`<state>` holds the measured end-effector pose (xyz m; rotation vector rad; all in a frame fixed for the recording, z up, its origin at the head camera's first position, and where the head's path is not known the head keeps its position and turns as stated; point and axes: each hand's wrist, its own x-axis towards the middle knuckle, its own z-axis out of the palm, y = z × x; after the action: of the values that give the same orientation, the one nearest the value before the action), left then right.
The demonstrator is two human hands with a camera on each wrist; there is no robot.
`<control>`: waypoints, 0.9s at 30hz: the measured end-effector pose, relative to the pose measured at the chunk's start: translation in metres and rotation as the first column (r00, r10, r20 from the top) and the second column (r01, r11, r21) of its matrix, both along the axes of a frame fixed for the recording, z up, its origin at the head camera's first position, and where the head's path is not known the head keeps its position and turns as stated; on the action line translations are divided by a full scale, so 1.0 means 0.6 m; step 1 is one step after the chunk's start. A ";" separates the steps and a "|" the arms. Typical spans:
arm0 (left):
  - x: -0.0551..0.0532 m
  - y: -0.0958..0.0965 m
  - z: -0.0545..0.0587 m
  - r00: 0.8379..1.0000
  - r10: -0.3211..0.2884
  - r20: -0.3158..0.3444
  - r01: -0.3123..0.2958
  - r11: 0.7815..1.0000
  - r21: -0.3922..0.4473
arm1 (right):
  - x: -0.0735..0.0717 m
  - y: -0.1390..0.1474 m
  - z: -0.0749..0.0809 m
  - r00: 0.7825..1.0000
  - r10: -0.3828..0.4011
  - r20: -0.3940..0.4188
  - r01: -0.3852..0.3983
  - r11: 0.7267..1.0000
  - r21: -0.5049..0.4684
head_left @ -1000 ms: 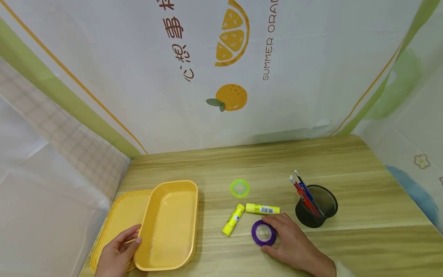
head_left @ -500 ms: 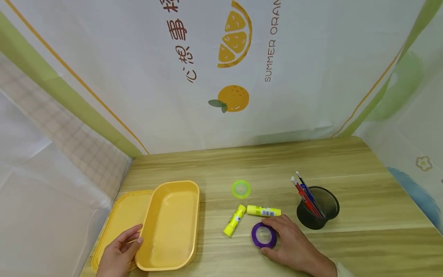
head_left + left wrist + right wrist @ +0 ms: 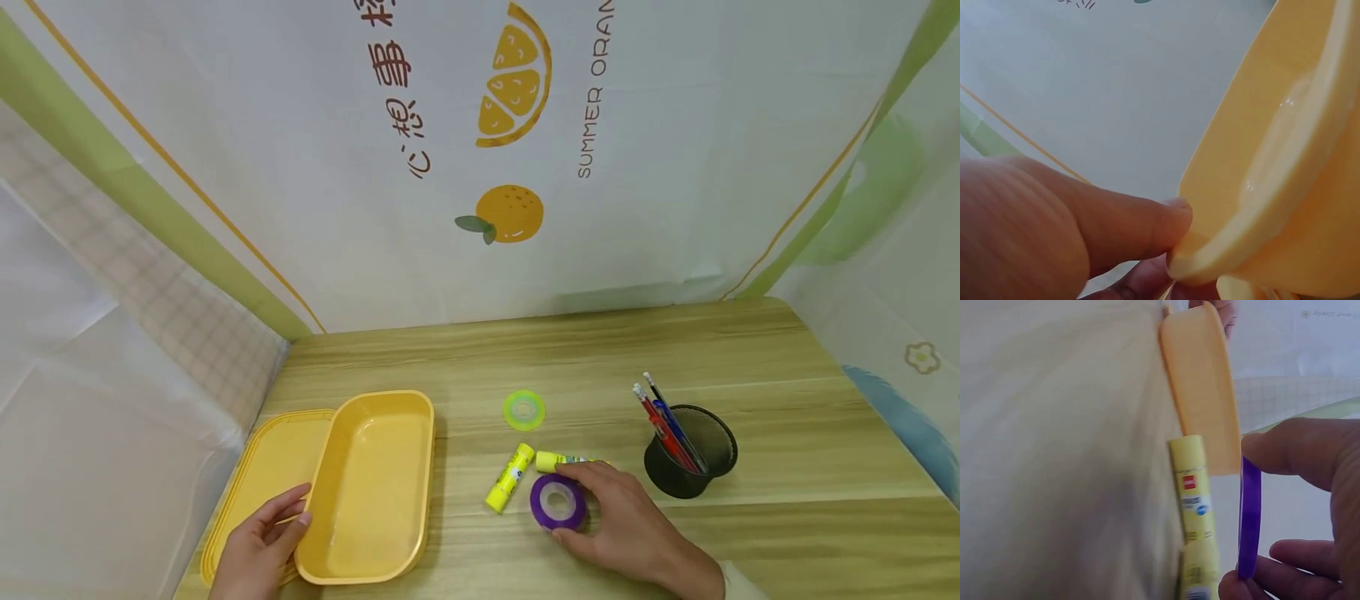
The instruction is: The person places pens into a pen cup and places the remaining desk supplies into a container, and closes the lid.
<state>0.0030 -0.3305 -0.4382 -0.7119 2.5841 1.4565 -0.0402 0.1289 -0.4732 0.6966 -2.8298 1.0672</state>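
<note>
At the left, my left hand (image 3: 258, 546) pinches the near-left rim of a yellow plastic box (image 3: 371, 492); in the left wrist view its thumb (image 3: 1141, 225) presses against the rim. My right hand (image 3: 633, 529) holds a purple tape roll (image 3: 557, 524) by its edges between thumb and fingers. Seen edge-on in the right wrist view, the purple tape roll (image 3: 1250, 515) looks raised off the table. Just left of it lies a yellow glue stick (image 3: 510, 477). A second glue stick (image 3: 551, 461) is partly hidden behind the right hand's fingers.
A yellow lid (image 3: 281, 467) lies flat, partly under the box's left side. Behind the glue sticks sits a flat green disc (image 3: 524, 410) with a pale centre. On the right stands a black mesh pen holder (image 3: 671, 475) with several pens and pencils. A printed cloth (image 3: 637, 208) hangs behind the table.
My right hand has shifted slightly left with the purple tape roll, now covering part of the second glue stick. The left hand stays on the box rim.
</note>
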 end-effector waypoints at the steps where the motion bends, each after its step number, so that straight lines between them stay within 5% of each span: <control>1: 0.000 0.000 0.000 1.000 0.001 0.001 -0.001 1.000 0.000 | -0.002 -0.003 0.004 1.000 0.001 -0.009 -0.001 1.000 -0.005; 14: 0.003 0.001 -0.007 1.000 0.021 0.023 -0.023 0.999 0.050 | -0.030 -0.069 0.054 0.995 0.096 -0.006 -0.095 0.978 -0.186; 23: 0.007 0.004 -0.008 1.000 0.024 -0.003 -0.024 0.997 0.067 | -0.065 -0.132 0.078 0.968 0.197 -0.156 -0.233 0.938 -0.256; 27: 0.007 0.007 -0.006 1.000 0.020 -0.010 -0.020 0.998 0.065 | -0.080 -0.158 0.082 0.958 0.246 -0.150 -0.277 0.929 -0.246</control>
<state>0.0075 -0.3265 -0.4418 -0.7259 2.5319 1.5466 -0.0879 0.0343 -0.4238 1.0897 -2.4781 1.3601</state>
